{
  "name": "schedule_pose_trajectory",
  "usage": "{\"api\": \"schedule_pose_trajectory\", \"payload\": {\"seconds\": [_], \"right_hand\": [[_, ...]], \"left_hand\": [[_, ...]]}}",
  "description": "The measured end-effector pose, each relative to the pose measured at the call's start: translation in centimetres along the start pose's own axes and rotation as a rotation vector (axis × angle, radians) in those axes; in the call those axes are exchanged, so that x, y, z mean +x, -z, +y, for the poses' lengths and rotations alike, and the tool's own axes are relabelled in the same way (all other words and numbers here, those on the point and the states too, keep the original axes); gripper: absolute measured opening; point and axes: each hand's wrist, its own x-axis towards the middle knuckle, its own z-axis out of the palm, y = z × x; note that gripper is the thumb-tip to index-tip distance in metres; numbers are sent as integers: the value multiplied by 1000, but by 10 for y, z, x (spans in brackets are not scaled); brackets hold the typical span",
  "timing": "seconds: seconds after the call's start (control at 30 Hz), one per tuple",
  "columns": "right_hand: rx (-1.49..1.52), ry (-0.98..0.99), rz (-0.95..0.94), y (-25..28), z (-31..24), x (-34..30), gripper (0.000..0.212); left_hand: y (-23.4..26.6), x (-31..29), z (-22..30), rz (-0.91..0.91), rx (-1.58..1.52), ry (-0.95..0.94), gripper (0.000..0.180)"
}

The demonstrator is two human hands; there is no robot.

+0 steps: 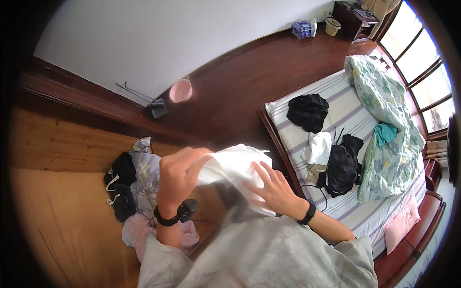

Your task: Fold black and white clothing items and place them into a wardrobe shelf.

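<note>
A white cloth garment (237,165) is held up in front of my chest, bunched and partly folded; its exact kind cannot be made out. My left hand (180,173) is closed on its left end, with the cloth partly covering the fingers. On the right side of the fabric, my right hand (273,189) rests with its fingers spread and stretched out. A black wristband with a small dark device (185,211) circles my left wrist, and another black band (309,213) sits on my right.
Right of me, a bed (307,110) with a striped sheet bears black clothes (342,168), a white garment (319,148) and a crumpled floral quilt (384,96). Dark and patterned clothes (144,173) lie on the wooden surface at left. A pink bucket (181,91) and dustpan (157,108) stand by the wall.
</note>
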Motion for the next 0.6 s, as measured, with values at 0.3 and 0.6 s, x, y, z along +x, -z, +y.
{"api": "schedule_pose_trajectory", "payload": {"seconds": [0.3, 0.6], "right_hand": [[-118, -343, -155, -31, 71, -29, 28], [-117, -425, 38, 80, 127, -8, 32]], "left_hand": [[16, -6, -15, 80, 84, 22, 9], [51, -23, -54, -100, 215, 148, 12]]}}
